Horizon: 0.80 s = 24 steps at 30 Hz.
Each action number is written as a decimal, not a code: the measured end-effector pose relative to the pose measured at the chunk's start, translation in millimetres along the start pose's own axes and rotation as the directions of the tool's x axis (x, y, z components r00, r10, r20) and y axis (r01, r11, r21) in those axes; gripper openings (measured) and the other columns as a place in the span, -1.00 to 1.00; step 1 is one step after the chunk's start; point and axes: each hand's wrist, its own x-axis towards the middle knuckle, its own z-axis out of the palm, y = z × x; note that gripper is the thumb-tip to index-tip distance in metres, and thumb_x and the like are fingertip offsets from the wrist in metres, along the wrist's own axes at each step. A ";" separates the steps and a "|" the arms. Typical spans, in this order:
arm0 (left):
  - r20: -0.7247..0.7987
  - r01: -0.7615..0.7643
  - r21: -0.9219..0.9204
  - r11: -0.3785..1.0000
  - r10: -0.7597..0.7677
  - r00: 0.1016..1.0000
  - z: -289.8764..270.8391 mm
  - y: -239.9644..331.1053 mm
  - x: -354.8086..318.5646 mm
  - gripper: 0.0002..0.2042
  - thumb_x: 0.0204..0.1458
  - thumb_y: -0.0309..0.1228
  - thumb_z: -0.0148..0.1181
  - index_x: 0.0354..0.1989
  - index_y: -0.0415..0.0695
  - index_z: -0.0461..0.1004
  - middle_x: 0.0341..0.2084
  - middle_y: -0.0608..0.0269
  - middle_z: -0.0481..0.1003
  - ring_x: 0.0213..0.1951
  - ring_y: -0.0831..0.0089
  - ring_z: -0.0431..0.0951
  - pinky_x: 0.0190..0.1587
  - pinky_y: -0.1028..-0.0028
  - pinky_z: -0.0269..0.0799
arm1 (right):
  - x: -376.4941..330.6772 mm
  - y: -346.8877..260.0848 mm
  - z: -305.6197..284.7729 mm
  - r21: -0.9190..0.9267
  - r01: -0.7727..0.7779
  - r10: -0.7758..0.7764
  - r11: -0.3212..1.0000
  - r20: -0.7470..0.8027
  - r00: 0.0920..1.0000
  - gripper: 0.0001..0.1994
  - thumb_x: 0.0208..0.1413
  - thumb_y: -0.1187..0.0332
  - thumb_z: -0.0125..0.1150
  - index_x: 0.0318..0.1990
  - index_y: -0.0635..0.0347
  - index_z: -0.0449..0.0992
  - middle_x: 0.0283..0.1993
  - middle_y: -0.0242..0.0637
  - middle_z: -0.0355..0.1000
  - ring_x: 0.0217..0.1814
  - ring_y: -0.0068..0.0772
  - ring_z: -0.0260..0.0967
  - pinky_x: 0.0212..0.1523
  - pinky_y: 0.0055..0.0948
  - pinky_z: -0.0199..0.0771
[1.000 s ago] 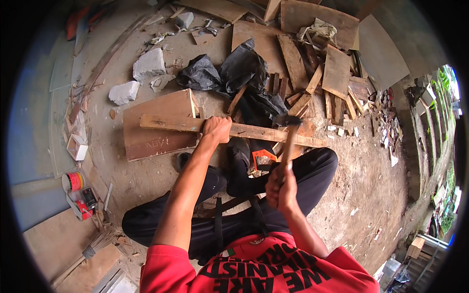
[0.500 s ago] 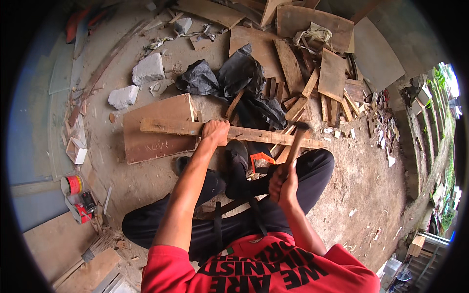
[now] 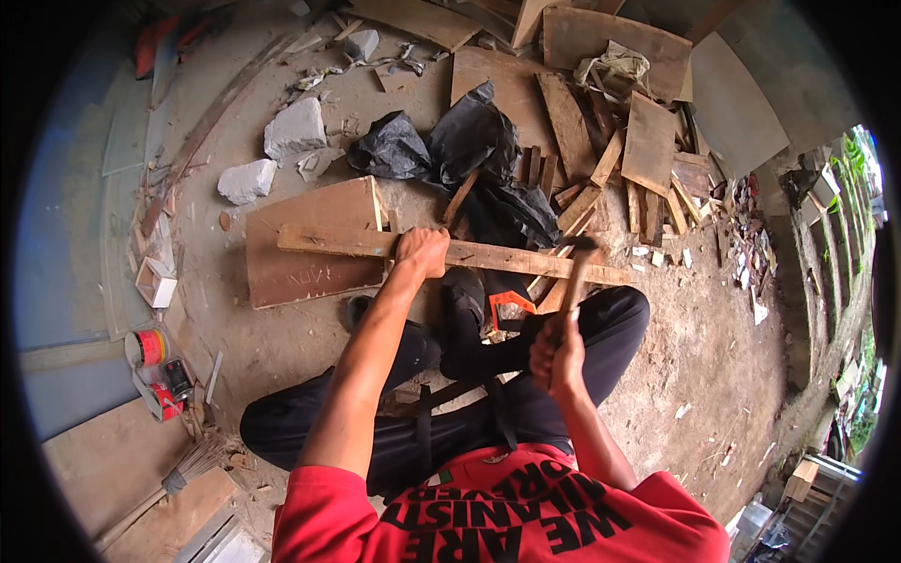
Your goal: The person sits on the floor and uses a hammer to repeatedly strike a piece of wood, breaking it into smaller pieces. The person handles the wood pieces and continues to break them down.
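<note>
A long wooden plank (image 3: 511, 259) lies crosswise in front of me, its left part over a brown board (image 3: 310, 274). My left hand (image 3: 423, 251) is wrapped round the plank near its middle. Dark nails seem to stick up from the wood. My right hand (image 3: 558, 358) grips the wooden handle of a hammer (image 3: 574, 281). Its dark head, blurred, is over the plank's right part; whether it touches the wood I cannot tell. Below the plank, beside my foot, an orange-handled tool (image 3: 510, 304), perhaps a handsaw, shows in part.
Crumpled black plastic (image 3: 469, 141) lies beyond the plank. A heap of scrap boards (image 3: 649, 141) fills the far right. White blocks (image 3: 295, 129) rest at the far left. To my left are tins (image 3: 147, 348) and a broom (image 3: 195, 462). Debris litters the ground at right.
The whole view has shifted slightly, with the scene now a little farther right. Both hands keep their grips; the hammer stays over the plank's right part, its handle a little more upright.
</note>
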 end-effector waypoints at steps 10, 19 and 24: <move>0.039 -0.011 0.045 0.999 0.009 0.999 -9.2 6.8 -2.4 -0.65 -0.25 -0.50 0.20 -0.18 -0.25 0.52 -0.37 -0.06 0.62 -0.30 0.12 0.67 -0.27 0.27 0.60 | 22.1 90.1 -29.4 -0.118 -0.293 0.300 0.949 0.052 0.952 -0.49 0.28 -0.25 -0.20 -0.38 0.03 0.23 -0.72 -0.52 -0.03 -0.82 -0.57 -0.11 -0.84 -0.54 -0.11; 0.089 0.008 0.028 1.000 -0.011 0.996 -15.2 3.8 -2.7 -0.57 -0.25 -0.48 0.21 -0.09 -0.27 0.49 -0.38 -0.03 0.63 -0.31 0.13 0.67 -0.29 0.27 0.60 | 32.4 -1.5 33.3 0.074 0.278 -0.280 0.958 0.018 0.960 -0.48 0.28 -0.27 -0.22 -0.37 0.02 0.21 -0.69 -0.54 -0.03 -0.80 -0.65 -0.13 -0.84 -0.57 -0.13; 0.079 0.034 0.012 0.999 -0.035 0.996 -9.7 2.7 0.9 -0.58 -0.24 -0.49 0.21 -0.08 -0.28 0.49 -0.34 -0.08 0.62 -0.26 0.11 0.67 -0.22 0.27 0.60 | 33.2 106.3 -9.7 -0.478 0.076 0.062 0.875 0.268 0.961 -0.44 0.35 -0.16 -0.27 -0.50 0.11 0.31 -0.75 -0.42 0.13 -0.82 -0.49 0.10 -0.83 -0.44 0.06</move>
